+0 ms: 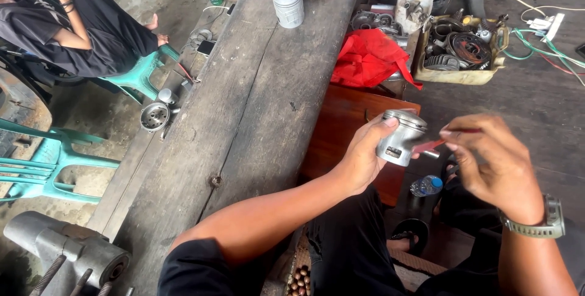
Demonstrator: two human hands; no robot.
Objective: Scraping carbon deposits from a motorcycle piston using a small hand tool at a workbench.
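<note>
Workbench: a long, worn wooden plank bench point(244, 107) ran from the bottom left up to the top middle of the view.
Other person: someone in dark clothing point(79, 28) sat at the upper left on a green plastic chair point(140, 76), well apart from the wearer's hands.
Vise: a grey metal vise point(67, 253) sat at the bench's lower left corner.
Red cloth: a crumpled red cloth point(372, 58) lay to the right of the bench, above a brown wooden box point(341, 131).
Parts tray: a dirty yellowish tray point(460, 76) of dark engine parts stood at the upper right on the floor.
Right hand: the right hand point(499, 162) was curled, thumb and fingers pinched on a thin red tool point(436, 144) whose tip touched the piston's side; a watch point(548, 220) sat on that wrist.
Left hand: the left hand point(365, 156) was partly closed, gripping the piston with its thumb on the top edge.
Piston: a silver metal piston point(402, 137) was held in the air between both hands, right of the bench and over the wearer's lap.
Can: a white tin can point(288, 3) stood upright on the bench near its far end.
Bottle: a small plastic bottle with a blue cap point(426, 185) lay below the hands.
</note>
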